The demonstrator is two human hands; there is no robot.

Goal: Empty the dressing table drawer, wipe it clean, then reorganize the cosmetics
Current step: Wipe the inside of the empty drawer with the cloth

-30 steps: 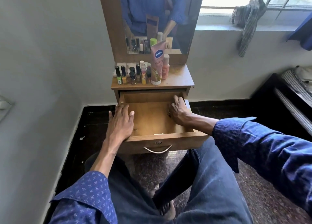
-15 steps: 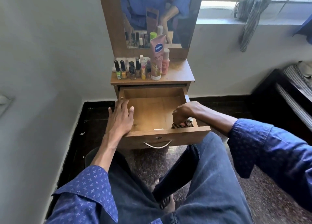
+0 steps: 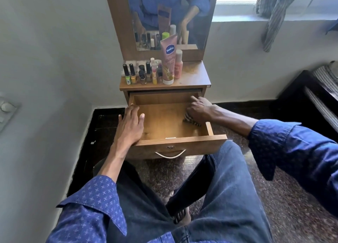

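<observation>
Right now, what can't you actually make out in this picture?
Head view only:
- The striped cloth: mostly hidden under the right hand.
- The drawer's left wall: covered by the left hand.
- The nail polish bottles: labels too small.
- The right shelf: cut off by the frame edge.

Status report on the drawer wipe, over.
Left hand flat on drawer side. Right hand grips striped cloth inside. Cosmetics on top; nothing blocking.

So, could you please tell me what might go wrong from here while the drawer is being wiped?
The drawer is pulled far out; pressing with the cloth under the right hand might tip or strain it. Jolts could topple the tall lotion tube among the bottles on the tabletop.
</observation>
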